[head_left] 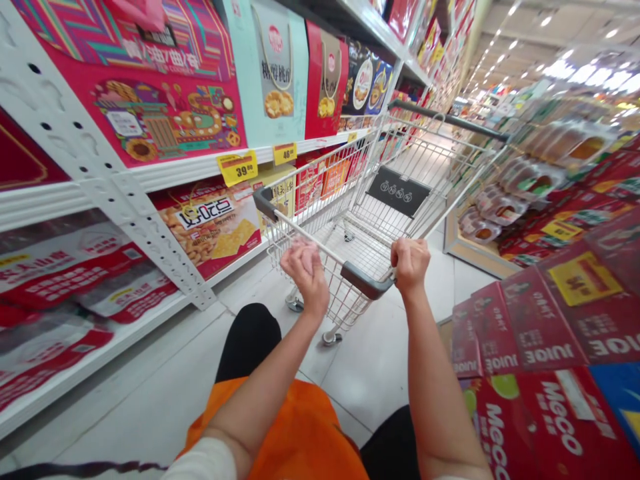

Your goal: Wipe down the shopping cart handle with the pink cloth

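Note:
A wire shopping cart (367, 237) with grey plastic corner bumpers stands before me, its handlebar (450, 122) at the far end. My right hand (411, 264) is closed around the cart's top rim at the near right corner. Fingers curled, my left hand (306, 273) is at the near rim, between the two bumpers; its fingertips are slightly blurred. Inside the basket, a dark panel (399, 192) hangs at the far end. No goods show in the basket.
White shelving (185, 160) with boxed biscuits (210, 223) and gift boxes (273, 73) runs along the left. Stacked red juice cartons (530, 327) border the right. Beyond them stands a wood-edged display (480, 259) with wrapped jars (505, 203). Pale tiles (370, 360) cover the floor.

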A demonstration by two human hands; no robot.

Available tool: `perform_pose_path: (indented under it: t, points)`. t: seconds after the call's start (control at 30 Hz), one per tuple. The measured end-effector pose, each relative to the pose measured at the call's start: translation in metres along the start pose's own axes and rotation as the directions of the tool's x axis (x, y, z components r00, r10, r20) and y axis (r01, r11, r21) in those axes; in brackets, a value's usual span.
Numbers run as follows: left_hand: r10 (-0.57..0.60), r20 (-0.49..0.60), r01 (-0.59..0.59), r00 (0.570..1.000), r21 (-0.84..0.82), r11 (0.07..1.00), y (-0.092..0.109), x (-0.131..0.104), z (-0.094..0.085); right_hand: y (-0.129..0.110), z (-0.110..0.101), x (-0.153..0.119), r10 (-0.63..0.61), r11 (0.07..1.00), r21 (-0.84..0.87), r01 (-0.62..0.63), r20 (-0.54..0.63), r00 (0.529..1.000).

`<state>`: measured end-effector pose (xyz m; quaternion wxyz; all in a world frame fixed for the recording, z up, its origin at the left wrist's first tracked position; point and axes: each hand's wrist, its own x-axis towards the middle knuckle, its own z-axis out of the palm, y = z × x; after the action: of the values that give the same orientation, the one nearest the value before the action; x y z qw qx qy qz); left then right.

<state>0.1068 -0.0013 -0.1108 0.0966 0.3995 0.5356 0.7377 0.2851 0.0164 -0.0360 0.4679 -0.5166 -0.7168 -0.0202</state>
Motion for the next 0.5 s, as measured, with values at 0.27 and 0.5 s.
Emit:
perform_pose_path:
  t: [0.27, 0.5]
  points:
    - [0.525, 0.263, -0.533, 0.809, -0.048, 0.845, -0.010, -0.097, -0.019, 0.001, -0.003, 0.000, -0.018, 1.000, 0.003, 0.018, -0.002, 1.000]
    - [0.097, 0.003, -0.097, 0.995, 0.081, 0.992, -0.037, -0.027, -0.009, 0.002, -0.002, 0.000, -0.016, 1.000, -0.019, 0.016, -0.003, 1.000]
